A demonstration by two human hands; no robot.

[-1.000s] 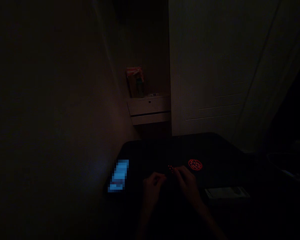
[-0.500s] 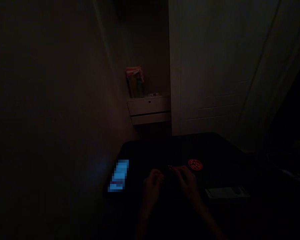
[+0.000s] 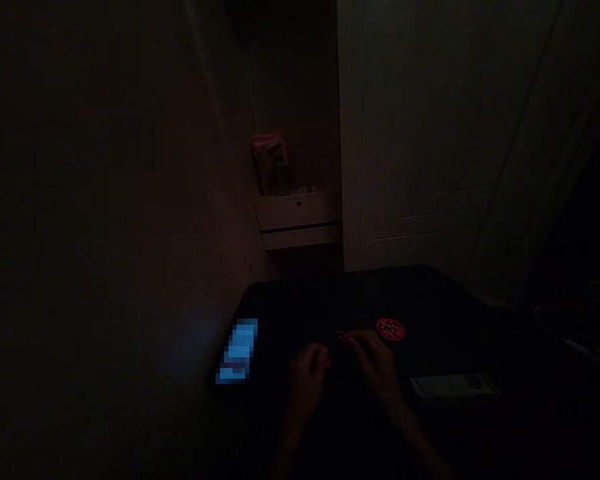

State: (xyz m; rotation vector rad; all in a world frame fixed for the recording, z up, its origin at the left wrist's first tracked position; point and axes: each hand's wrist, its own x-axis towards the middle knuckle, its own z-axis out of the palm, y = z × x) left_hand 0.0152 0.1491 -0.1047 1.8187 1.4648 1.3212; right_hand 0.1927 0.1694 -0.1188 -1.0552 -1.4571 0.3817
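Note:
In dim light, my left hand [image 3: 307,373] is curled above a dark tabletop [image 3: 320,303], fingertips drawn together. A small red spot shows at those fingertips, too dark to name. My right hand [image 3: 375,360] reaches in from the right, its thumb and fingers close together at a cluster of small red pieces [image 3: 341,335]. What it pinches, if anything, is hidden. Just beyond this hand lies a round red dish-like piece [image 3: 391,329] with a dotted or openwork middle.
A lit, blurred screen [image 3: 237,351] lies at the table's left edge. Near the right front is a pale flat box [image 3: 455,387]. Behind the table stand a drawer unit [image 3: 300,213] with items on top and a large pale panel [image 3: 415,133]. A wall rises on the left.
My left hand has shifted slightly down and right, and its fingers have drawn closer together. The right hand stays almost in place beside the red pieces. The scene looks a little darker.

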